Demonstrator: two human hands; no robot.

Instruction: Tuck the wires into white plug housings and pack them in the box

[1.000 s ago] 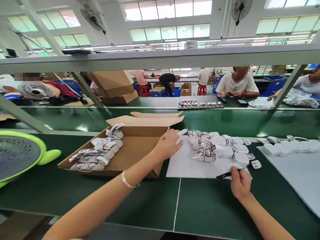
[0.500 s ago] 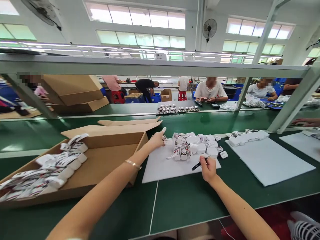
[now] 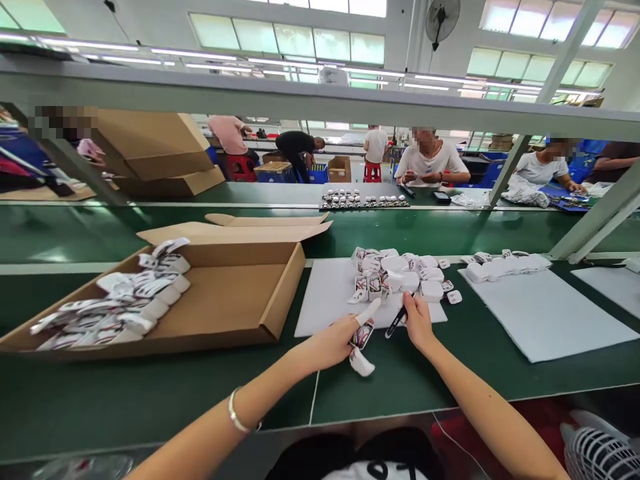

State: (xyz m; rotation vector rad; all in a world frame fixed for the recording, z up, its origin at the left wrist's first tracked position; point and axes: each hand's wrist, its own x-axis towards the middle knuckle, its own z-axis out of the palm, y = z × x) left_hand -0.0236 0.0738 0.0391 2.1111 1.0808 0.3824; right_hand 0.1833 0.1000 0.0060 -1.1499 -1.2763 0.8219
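Note:
My left hand [image 3: 333, 343], white covers on its fingertips, grips a small white plastic case [image 3: 367, 335] above the front edge of the white sheet. Coloured wires show inside the case, and a white curved piece [image 3: 362, 363] hangs below it. Just to the right, my right hand [image 3: 418, 323] is closed around black tweezers [image 3: 396, 323], their blunt end pointing down and left. The two hands are apart. Beyond them, a pile of similar white cases [image 3: 400, 272] lies on the white sheet [image 3: 323, 300], some with wires showing.
At left stands an open cardboard box [image 3: 225, 333] with rows of white wired cases inside. Another white sheet [image 3: 545, 313] with a row of cases lies at right. A slanted metal post [image 3: 595, 207] rises behind it. Co-workers sit across the green bench [image 3: 240, 393].
My left hand has come back from the far left of the pile towards me, now with a wired case in it. My right hand still holds the tweezers. The view has tilted down.

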